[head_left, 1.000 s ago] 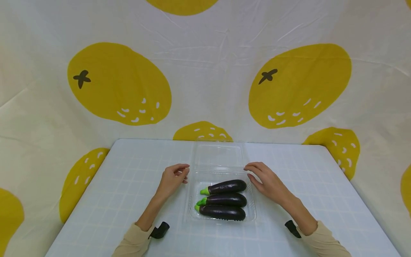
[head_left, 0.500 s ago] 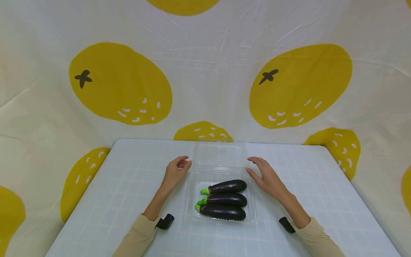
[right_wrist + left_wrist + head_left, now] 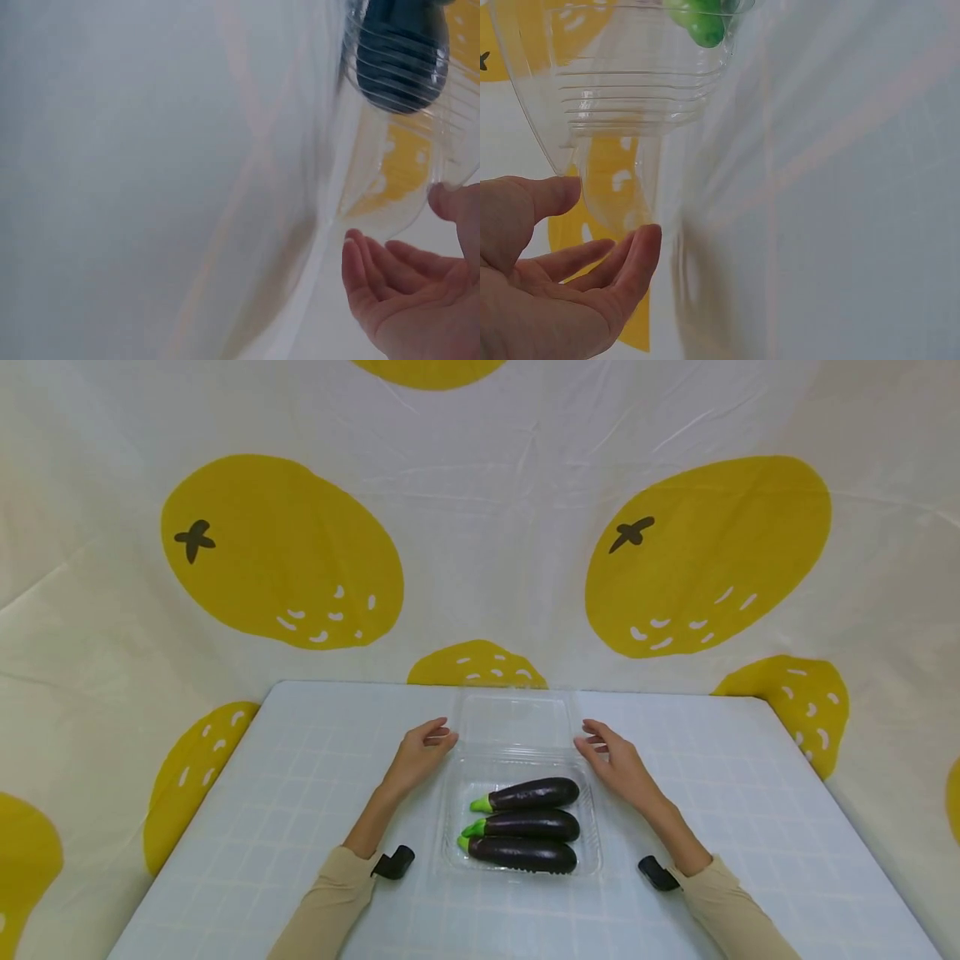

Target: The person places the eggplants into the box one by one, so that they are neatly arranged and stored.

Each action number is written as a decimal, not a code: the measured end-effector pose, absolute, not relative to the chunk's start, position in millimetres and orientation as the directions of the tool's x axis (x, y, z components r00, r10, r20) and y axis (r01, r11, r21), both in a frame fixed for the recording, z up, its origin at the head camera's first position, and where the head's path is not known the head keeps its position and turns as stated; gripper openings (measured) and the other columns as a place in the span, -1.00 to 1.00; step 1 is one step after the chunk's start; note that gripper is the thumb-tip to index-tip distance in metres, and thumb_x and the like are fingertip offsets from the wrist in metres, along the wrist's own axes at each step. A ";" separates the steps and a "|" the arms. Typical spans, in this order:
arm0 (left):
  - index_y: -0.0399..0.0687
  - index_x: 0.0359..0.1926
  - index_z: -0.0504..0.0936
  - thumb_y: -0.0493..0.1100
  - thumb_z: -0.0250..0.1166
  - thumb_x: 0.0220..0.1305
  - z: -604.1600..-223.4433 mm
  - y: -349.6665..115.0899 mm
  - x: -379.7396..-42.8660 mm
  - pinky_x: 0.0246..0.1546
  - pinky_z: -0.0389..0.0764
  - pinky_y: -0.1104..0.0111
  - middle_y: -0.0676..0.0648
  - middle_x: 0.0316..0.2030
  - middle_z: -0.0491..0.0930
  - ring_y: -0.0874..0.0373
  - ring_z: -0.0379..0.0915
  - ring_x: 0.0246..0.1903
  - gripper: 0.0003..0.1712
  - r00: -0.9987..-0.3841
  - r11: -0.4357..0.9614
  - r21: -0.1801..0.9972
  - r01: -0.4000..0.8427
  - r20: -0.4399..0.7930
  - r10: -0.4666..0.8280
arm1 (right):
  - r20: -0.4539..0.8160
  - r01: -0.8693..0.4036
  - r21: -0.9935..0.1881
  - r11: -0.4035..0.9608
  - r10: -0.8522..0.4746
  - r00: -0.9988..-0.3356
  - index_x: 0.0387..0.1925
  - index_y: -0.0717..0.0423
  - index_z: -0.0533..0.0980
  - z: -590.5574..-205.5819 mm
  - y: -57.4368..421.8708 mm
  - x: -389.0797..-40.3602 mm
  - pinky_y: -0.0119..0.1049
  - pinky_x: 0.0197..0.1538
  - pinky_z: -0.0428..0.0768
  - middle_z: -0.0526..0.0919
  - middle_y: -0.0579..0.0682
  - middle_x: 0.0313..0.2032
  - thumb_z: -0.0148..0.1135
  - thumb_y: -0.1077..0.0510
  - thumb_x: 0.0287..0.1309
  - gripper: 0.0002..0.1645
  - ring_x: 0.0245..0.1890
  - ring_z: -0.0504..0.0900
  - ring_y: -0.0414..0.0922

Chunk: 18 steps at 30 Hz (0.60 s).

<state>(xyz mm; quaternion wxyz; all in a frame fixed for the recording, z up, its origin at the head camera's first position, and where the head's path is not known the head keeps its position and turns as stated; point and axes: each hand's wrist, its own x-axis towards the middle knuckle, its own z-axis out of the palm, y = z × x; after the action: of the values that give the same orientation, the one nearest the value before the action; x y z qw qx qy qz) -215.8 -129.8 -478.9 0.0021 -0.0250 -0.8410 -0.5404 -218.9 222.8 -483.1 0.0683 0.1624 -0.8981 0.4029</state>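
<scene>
A clear plastic clamshell box (image 3: 592, 858) stands on the table with its lid (image 3: 516, 720) laid back, away from me. Three eggplants lie side by side in its base: a far one (image 3: 534, 793), a middle one (image 3: 531, 825) and a near one (image 3: 523, 854), green stems to the left. My left hand (image 3: 420, 756) is at the left edge near the hinge, fingers loosely bent; in the left wrist view its thumb meets the plastic rim. Opposite, my right hand (image 3: 619, 767) is at the lid's right edge, thumb by the rim. Whether the fingertips touch the lid, I cannot tell.
A pale checked cloth covers the table (image 3: 300, 793). Behind it hangs a white curtain (image 3: 487, 527) printed with large yellow fruit. Dark wrist cameras (image 3: 394, 862) sit at both sleeves.
Both hands have moved forward along the box's sides, from beside the base to the lid edges. The right fingers have drawn closer together. The box and eggplants have stayed in place.
</scene>
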 end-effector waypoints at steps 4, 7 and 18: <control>-0.39 0.36 0.47 -0.14 0.32 0.45 -479.7 -129.0 -217.1 0.15 0.62 0.05 -0.32 0.13 0.63 -0.22 0.58 0.13 -0.41 -0.996 0.394 0.915 0.083 0.060 0.072 | 0.262 -0.359 -0.711 0.604 -0.247 -0.933 0.33 0.41 0.40 -482.3 221.9 -220.4 0.14 0.14 0.62 0.58 0.35 0.20 0.24 0.11 0.45 -0.41 0.06 0.65 0.21; -0.43 0.34 0.48 -0.17 0.31 0.46 -479.2 -128.4 -217.6 0.10 0.66 0.10 -0.34 0.12 0.63 -0.22 0.59 0.12 -0.44 -0.994 0.371 0.924 0.095 0.069 0.085 | 0.280 -0.377 -0.712 0.592 -0.253 -0.926 0.30 0.44 0.42 -481.8 221.4 -220.7 0.14 0.13 0.62 0.59 0.37 0.17 0.25 0.15 0.43 -0.44 0.05 0.66 0.22; -0.50 0.29 0.49 -0.35 0.33 0.37 -474.5 -126.2 -216.7 -0.04 0.72 0.25 -0.36 0.05 0.67 -0.21 0.63 0.05 -0.48 -0.990 0.311 0.940 0.139 0.121 0.077 | 0.344 -0.426 -0.690 0.585 -0.253 -0.904 0.28 0.45 0.43 -481.1 222.8 -219.6 0.15 0.11 0.63 0.62 0.37 0.13 0.29 0.21 0.39 -0.45 0.02 0.67 0.20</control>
<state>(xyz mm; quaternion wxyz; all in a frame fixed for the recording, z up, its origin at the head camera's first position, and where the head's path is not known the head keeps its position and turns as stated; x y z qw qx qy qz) -216.7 -126.2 -474.5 0.0266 -0.0667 -0.8093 -0.5830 -219.6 222.8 -481.1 0.1047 0.1920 -0.8841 0.4131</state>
